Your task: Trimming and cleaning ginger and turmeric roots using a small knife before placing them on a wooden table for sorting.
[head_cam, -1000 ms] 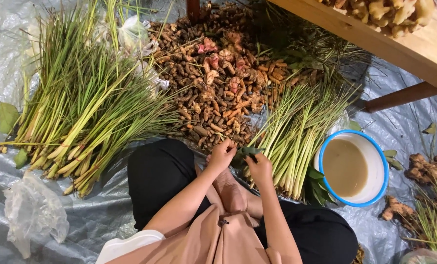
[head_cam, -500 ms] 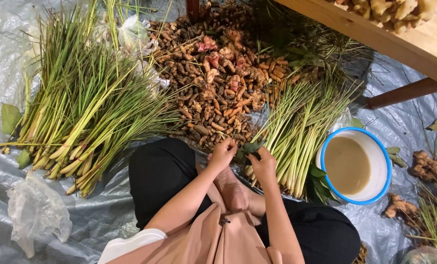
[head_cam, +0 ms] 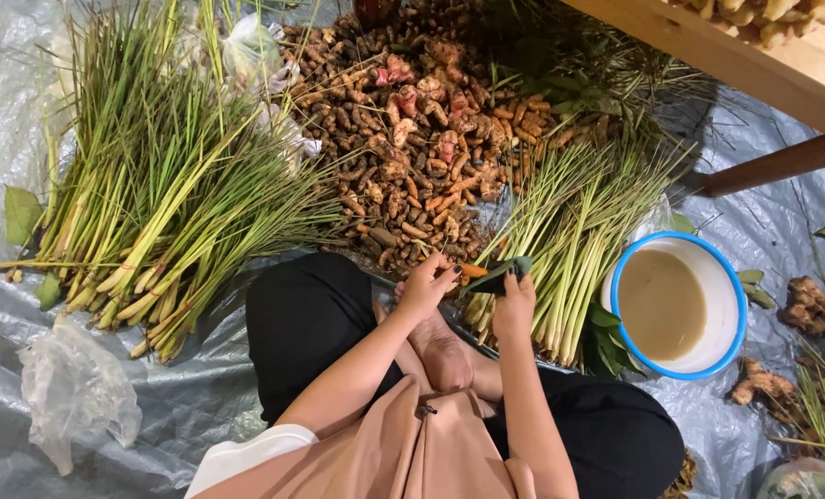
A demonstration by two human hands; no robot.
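Left hand [head_cam: 424, 288] pinching orange root [head_cam: 473, 271]; right hand [head_cam: 514, 305] clamped on green leaf [head_cam: 497, 275], near tarp [head_cam: 200, 407] middle. Best wrapped snugly, fingertips kept close, beside root pile [head_cam: 412, 157].

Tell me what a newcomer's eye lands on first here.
The brown heap of roots at top centre draws the eye, flanked by a big fan of green stalks on the left and a smaller bundle on the right. Below the heap, the left hand pinches an orange root piece while the right hand holds a dark tool to it. A blue-rimmed bowl of cloudy water sits at right.
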